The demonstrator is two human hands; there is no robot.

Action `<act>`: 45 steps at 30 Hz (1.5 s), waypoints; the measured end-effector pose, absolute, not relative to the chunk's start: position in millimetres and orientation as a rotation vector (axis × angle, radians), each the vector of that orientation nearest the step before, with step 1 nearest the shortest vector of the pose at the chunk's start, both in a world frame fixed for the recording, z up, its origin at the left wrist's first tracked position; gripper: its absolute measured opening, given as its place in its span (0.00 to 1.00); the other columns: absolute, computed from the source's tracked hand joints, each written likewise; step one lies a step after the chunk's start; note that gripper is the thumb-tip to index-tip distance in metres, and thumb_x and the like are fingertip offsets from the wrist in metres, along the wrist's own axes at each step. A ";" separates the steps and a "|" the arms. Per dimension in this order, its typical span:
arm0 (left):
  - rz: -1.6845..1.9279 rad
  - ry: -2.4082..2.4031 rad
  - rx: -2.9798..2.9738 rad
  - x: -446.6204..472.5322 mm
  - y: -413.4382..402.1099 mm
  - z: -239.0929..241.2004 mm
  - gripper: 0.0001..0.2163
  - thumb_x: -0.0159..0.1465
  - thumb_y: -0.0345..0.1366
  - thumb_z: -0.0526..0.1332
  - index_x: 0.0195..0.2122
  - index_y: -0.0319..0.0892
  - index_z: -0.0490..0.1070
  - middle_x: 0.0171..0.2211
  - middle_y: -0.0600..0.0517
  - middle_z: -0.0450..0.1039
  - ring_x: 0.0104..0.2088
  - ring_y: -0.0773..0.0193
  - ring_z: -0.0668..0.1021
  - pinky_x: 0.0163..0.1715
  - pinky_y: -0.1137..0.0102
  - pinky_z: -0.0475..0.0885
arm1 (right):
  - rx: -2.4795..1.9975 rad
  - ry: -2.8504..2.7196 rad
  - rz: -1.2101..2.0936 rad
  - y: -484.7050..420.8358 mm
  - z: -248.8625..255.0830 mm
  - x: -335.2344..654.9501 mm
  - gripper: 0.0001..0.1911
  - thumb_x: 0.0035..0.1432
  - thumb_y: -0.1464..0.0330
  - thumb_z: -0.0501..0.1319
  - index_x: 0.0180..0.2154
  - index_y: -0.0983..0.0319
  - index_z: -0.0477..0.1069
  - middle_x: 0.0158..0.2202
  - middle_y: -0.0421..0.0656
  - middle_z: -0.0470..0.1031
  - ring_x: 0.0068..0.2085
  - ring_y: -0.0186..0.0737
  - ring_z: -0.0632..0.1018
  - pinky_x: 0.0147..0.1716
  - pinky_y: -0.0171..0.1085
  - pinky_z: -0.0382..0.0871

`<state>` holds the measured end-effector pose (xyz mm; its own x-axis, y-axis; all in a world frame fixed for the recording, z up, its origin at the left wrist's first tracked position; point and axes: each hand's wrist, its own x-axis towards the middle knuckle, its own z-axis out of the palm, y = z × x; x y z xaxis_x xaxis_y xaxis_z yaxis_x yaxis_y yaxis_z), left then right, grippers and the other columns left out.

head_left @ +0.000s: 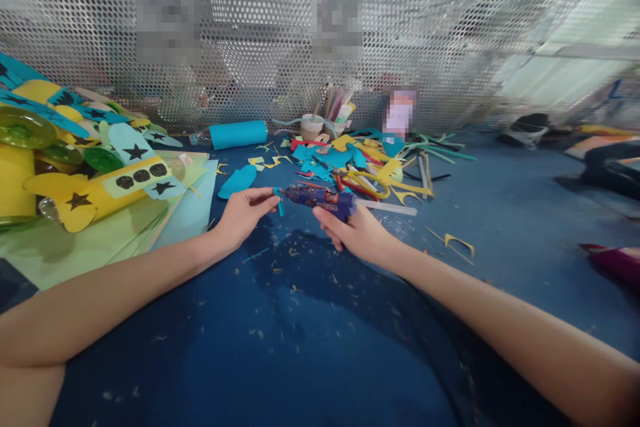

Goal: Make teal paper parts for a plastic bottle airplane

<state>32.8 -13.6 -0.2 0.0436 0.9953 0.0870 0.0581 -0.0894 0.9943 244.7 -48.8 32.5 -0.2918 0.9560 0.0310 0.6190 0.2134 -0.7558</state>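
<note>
My right hand (357,230) is closed round the handle of a dark blue glue gun (317,200), whose nozzle points left. A clear glue stick (395,207) sticks out of its back end. Between the fingertips of my left hand (245,213) is a small blue paper strip (281,205), pinched right at the nozzle; whether the two touch I cannot tell. Just behind my left hand lies a blue rounded paper cutout (238,181). Farther back, a bottle wrapped in blue paper (239,134) rests on its side.
Left, a yellow paper-covered bottle plane (115,187) lies on stacked coloured paper (195,213). Paper scraps and yellow-handled scissors (365,181) are heaped behind the glue gun. Cups of sticks (313,127) and a propped phone (400,113) stand against a perforated metal screen (260,33). A dark cord (440,327) runs at right.
</note>
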 end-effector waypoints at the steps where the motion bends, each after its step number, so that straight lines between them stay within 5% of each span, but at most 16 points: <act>1: 1.213 1.173 1.348 32.7 -13.7 -0.2 0.07 0.54 0.37 0.67 0.34 0.44 0.79 0.28 0.53 0.78 0.30 0.65 0.76 0.37 0.67 0.71 | -1.454 -1.991 0.884 -48.9 32.9 244.6 0.26 0.59 0.45 0.51 0.21 0.59 0.59 0.13 0.36 0.63 0.16 0.32 0.68 0.23 0.37 0.65; 21: 1.199 1.172 1.294 33.8 -12.8 -0.8 0.06 0.53 0.35 0.68 0.33 0.42 0.79 0.30 0.53 0.79 0.30 0.64 0.77 0.38 0.65 0.73 | -1.520 -2.042 0.812 -51.8 42.4 243.6 0.23 0.59 0.46 0.50 0.30 0.60 0.65 0.13 0.36 0.64 0.18 0.35 0.70 0.24 0.36 0.66; 45: 1.263 1.181 1.235 34.0 -13.2 1.0 0.07 0.54 0.33 0.68 0.34 0.42 0.80 0.29 0.53 0.79 0.30 0.64 0.78 0.39 0.65 0.73 | -1.517 -2.100 0.738 -55.0 46.4 243.3 0.23 0.60 0.47 0.50 0.26 0.59 0.60 0.15 0.37 0.64 0.18 0.35 0.69 0.23 0.37 0.63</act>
<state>34.0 -13.2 1.0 -0.0109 0.9985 0.0544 -0.0126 -0.0545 0.9984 243.3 -55.0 46.4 -0.2985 0.9534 0.0437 0.7163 0.2541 -0.6499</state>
